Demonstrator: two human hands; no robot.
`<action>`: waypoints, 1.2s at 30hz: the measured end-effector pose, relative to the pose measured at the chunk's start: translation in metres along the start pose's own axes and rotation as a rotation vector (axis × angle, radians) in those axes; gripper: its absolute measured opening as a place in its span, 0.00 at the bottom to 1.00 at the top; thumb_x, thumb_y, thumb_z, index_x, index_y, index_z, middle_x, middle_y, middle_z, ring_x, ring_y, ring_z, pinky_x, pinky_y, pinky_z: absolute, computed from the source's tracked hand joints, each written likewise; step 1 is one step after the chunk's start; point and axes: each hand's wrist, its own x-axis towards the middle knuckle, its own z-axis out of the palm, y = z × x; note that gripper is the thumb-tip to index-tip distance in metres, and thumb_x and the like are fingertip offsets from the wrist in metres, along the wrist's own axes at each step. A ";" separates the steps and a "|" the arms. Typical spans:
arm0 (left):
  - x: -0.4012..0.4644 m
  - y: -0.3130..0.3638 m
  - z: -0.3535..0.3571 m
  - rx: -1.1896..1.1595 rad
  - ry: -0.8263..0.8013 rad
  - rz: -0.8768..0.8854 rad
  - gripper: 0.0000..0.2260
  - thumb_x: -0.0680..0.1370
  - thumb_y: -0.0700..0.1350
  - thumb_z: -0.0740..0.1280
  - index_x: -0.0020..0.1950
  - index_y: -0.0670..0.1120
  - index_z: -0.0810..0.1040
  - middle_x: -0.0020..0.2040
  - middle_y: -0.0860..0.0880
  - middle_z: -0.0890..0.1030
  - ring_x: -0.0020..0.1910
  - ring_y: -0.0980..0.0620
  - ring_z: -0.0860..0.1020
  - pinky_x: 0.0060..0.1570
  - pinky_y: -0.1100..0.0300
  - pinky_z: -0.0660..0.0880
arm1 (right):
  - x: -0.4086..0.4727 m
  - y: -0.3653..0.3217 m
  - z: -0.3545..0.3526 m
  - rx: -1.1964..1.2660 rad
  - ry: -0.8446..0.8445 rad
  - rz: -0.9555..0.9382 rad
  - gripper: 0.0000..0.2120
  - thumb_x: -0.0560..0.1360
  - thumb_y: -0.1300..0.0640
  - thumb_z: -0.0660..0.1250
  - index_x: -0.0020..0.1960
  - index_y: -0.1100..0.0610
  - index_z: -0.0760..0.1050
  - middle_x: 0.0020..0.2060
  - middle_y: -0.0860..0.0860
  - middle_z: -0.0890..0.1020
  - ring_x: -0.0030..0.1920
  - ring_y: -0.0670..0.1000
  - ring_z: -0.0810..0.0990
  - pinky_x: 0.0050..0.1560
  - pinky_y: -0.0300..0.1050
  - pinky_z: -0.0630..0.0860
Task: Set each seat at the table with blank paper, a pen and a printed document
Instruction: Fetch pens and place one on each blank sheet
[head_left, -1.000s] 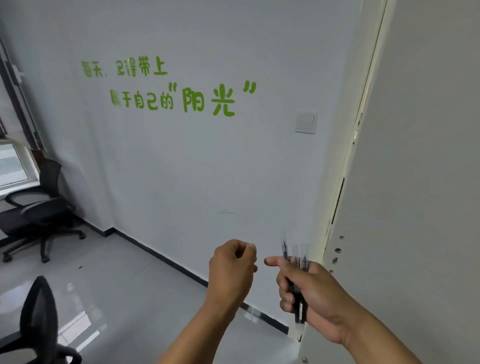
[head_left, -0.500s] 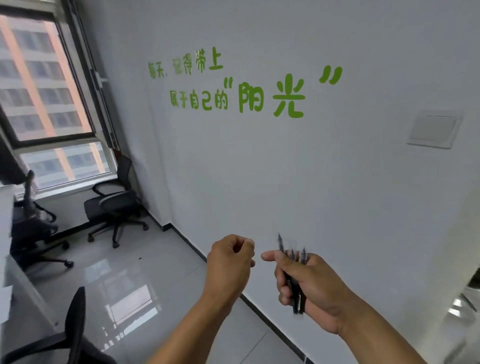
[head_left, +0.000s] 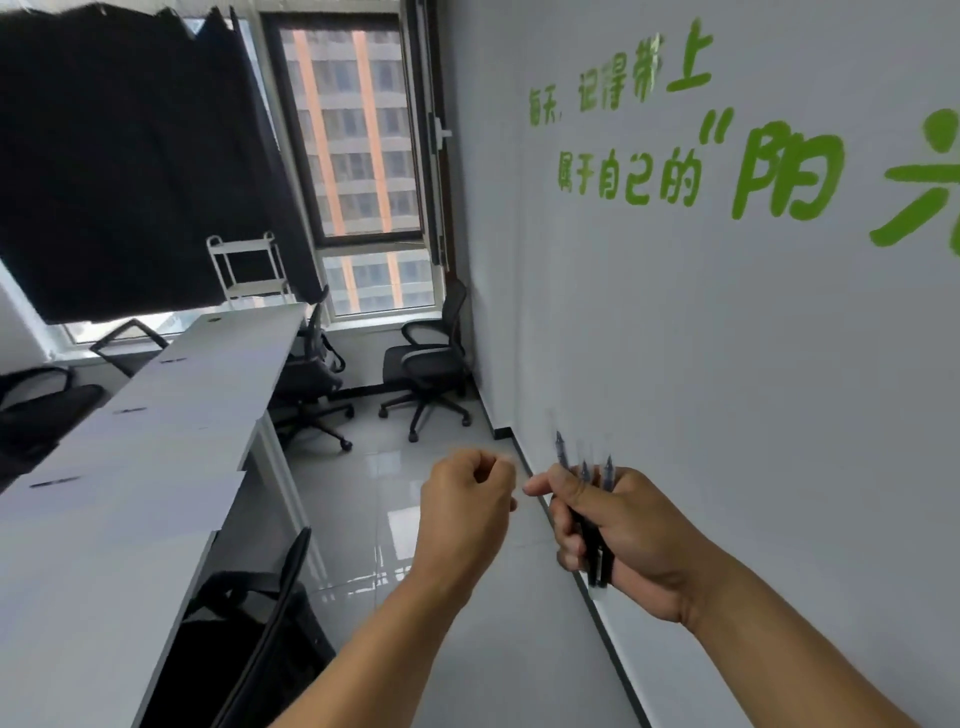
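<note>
View was turned from wall to table (head_left: 156, 426); pens (head_left: 584, 499) are gripped by right hand (head_left: 618, 535), left hand (head_left: 467, 499) clenched, holding nothing; seats can be approached next.

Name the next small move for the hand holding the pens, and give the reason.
Probably carry the pens leftward to the near end of the long white table. The right hand grips a bunch of them, tips up, beside the wall, apart from the table. The left hand is curled and seems to hold nothing, so it looks free to draw one pen out for the seat there.
</note>
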 end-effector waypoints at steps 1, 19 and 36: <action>0.018 -0.004 -0.002 -0.002 0.030 -0.007 0.10 0.83 0.45 0.69 0.43 0.45 0.84 0.38 0.49 0.87 0.36 0.56 0.85 0.45 0.49 0.85 | 0.023 -0.002 0.001 -0.005 -0.027 0.003 0.16 0.81 0.49 0.71 0.54 0.62 0.88 0.36 0.58 0.75 0.32 0.52 0.72 0.35 0.48 0.73; 0.338 -0.045 -0.055 -0.088 0.275 -0.069 0.09 0.83 0.44 0.69 0.46 0.43 0.85 0.39 0.47 0.86 0.33 0.61 0.82 0.39 0.58 0.81 | 0.373 -0.050 0.047 -0.040 -0.243 0.107 0.17 0.71 0.48 0.78 0.55 0.58 0.89 0.41 0.58 0.75 0.36 0.51 0.74 0.42 0.50 0.75; 0.549 -0.120 -0.135 -0.010 0.738 -0.131 0.10 0.85 0.50 0.71 0.45 0.51 0.87 0.38 0.53 0.86 0.40 0.55 0.85 0.45 0.53 0.83 | 0.697 -0.013 0.144 -0.075 -0.762 0.302 0.14 0.81 0.52 0.74 0.56 0.63 0.88 0.41 0.58 0.76 0.36 0.52 0.75 0.41 0.50 0.77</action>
